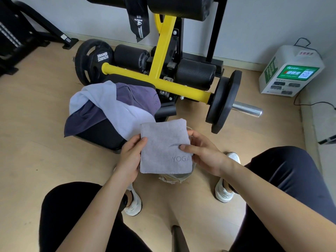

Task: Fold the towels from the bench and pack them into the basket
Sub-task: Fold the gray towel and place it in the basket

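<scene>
Folding, seen from the head camera: our left hand [130, 157] pinched the left edge of the grey towel [164, 148], thumb on top, while our right hand [203, 153] gripped the right edge, thumb pressed on the cloth. The towel, folded square and marked YOGA, was held over the basket [172, 179], whose pale rim showed beneath it on the floor between our white shoes [132, 202]. Behind, on the black counter [101, 135], lay a loose pile: a lavender towel [109, 104] draped across a purple towel [140, 95] and a navy towel [81, 117]. A yellow frame [163, 84] stood beyond.
</scene>
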